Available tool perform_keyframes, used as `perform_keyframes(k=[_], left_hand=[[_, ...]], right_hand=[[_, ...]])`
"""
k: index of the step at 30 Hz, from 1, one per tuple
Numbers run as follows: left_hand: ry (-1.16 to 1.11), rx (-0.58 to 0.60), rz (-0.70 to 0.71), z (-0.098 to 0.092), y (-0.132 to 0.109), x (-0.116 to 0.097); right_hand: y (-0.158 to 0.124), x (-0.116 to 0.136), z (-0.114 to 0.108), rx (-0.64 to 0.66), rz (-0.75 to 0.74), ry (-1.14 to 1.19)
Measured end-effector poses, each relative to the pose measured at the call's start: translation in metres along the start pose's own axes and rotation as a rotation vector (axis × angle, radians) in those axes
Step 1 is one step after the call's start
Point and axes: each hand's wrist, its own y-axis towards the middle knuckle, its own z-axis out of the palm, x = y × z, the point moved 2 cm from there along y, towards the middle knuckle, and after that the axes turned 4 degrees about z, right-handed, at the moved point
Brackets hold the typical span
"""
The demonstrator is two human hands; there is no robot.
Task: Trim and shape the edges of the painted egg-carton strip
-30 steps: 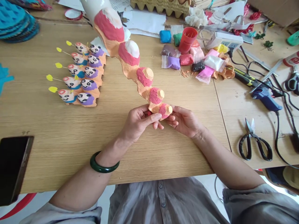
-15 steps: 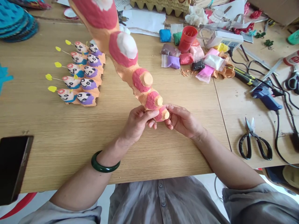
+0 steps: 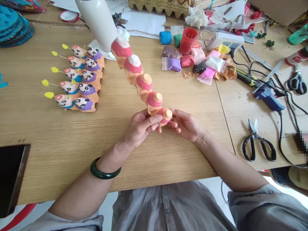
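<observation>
Nearest: left hand [image 3: 141, 128], jade bangle [image 3: 106, 170] on its wrist, and right hand [image 3: 185, 125] meet at the near end of a painted egg-carton strip [image 3: 144, 86]. Both hands are closed around the strip, neither fully open. The left fingers [image 3: 150, 125] curl beneath it, thumb lying across the top; the right fingers [image 3: 174, 122] cup its last orange-and-pink bump from the side. From the fingers the strip angles up and away, held clear of the desk [image 3: 60, 150], its bumps ending in orange or white tips. A white tube [image 3: 97, 22] sits at its far end. Left of the fingers: a black phone [image 3: 12, 176] at the desk edge, and farther up, two rows of panda figures [image 3: 79, 83] on orange carton, with yellow-tipped sticks. Right of the fingers: black-handled scissors [image 3: 259, 144], then a blue glue gun [image 3: 268, 98]. Farther ahead lie clay packets [image 3: 172, 64], a red cup [image 3: 188, 41], a power strip [image 3: 225, 40] and an egg tray [image 3: 158, 6].
</observation>
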Motion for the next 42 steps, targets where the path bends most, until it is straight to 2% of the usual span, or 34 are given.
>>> perform_keyframes(k=[6,10,17,19,22,27,30,33,35,38,42], left_hand=[[-0.082,0.022,-0.053,-0.001,0.000,0.001],[-0.054,-0.021,-0.059,-0.004,0.000,0.002],[-0.040,-0.023,-0.165,-0.009,0.001,-0.010],[0.047,-0.028,-0.153,-0.013,0.002,-0.015],[0.298,-0.059,-0.081,-0.023,0.004,-0.021],[0.810,-0.231,0.075,-0.040,0.003,-0.028],[0.854,-0.398,0.222,-0.040,0.002,-0.031],[0.606,-0.459,0.359,-0.035,0.001,-0.033],[0.405,-0.406,0.371,-0.029,0.000,-0.032],[0.226,-0.273,0.278,-0.018,-0.004,-0.029],[0.109,-0.115,0.137,0.001,-0.012,-0.025]], right_hand=[[0.000,0.002,0.001,0.007,-0.044,0.067],[0.000,0.000,0.000,-0.006,-0.027,0.067],[0.002,0.002,-0.002,-0.080,-0.027,0.030],[0.002,0.001,-0.002,-0.116,-0.033,-0.013],[0.001,-0.003,-0.002,-0.132,-0.062,-0.136],[-0.003,-0.008,-0.002,-0.204,-0.157,-0.496],[-0.006,-0.008,-0.003,-0.335,-0.347,-0.947],[-0.007,-0.007,-0.005,-0.478,-0.598,-1.306],[-0.007,-0.008,-0.006,-0.482,-0.692,-1.348],[-0.007,-0.008,-0.005,-0.477,-0.815,-1.268],[-0.017,-0.006,0.006,-0.481,-1.150,-1.319]])
